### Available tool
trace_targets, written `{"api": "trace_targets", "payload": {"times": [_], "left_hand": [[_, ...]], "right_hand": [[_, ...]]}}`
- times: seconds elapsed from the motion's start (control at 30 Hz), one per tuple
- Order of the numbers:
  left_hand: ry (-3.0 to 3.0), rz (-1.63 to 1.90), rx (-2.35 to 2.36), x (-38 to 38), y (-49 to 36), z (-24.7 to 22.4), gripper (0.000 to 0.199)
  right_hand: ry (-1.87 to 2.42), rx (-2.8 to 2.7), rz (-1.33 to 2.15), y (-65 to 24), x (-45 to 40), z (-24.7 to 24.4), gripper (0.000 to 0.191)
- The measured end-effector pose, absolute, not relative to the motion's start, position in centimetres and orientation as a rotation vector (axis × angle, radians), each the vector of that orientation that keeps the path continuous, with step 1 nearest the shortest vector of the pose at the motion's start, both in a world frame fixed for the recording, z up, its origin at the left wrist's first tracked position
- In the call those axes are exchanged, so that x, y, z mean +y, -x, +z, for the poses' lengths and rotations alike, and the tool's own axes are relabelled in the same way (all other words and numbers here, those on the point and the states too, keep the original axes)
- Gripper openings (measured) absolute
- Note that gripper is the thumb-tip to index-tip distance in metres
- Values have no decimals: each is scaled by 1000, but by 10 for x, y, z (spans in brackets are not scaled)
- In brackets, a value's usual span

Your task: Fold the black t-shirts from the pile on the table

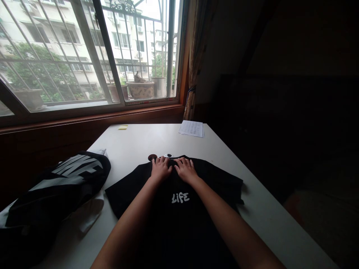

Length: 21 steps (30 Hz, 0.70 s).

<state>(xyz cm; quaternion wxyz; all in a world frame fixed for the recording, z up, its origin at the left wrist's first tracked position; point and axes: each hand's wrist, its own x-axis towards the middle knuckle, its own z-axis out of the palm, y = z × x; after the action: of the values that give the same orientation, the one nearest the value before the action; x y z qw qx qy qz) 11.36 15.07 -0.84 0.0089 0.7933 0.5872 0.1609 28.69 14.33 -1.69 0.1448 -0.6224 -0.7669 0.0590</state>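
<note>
A black T-shirt lies spread on the white table, with its neckline away from me and small white lettering upside down to my view. My left hand rests on the cloth just left of the neckline, fingers apart and slightly bent. Beside it, my right hand lies on the shirt in much the same way, fingers spread. Just past the neckline are a brown round object and a white ring-shaped object with a dark centre, both partly hidden.
Bundled black-and-white clothing lies along the table's left side. At the far edge are printed papers and a yellow sticky-note pad. Behind the table stand a barred window and a tied curtain. The right side is dark.
</note>
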Motion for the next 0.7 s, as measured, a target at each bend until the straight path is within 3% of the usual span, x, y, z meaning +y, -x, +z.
{"api": "trace_targets", "payload": {"times": [0.33,0.7], "left_hand": [[-2534,546,1795,148,-108,-16,55],[-2576,527,1745,147,-104,-13,46]], "right_hand": [[1766,-2225,158,-290,142,-17,42],[1768,-2245,109,-290,141,-18,41]]}}
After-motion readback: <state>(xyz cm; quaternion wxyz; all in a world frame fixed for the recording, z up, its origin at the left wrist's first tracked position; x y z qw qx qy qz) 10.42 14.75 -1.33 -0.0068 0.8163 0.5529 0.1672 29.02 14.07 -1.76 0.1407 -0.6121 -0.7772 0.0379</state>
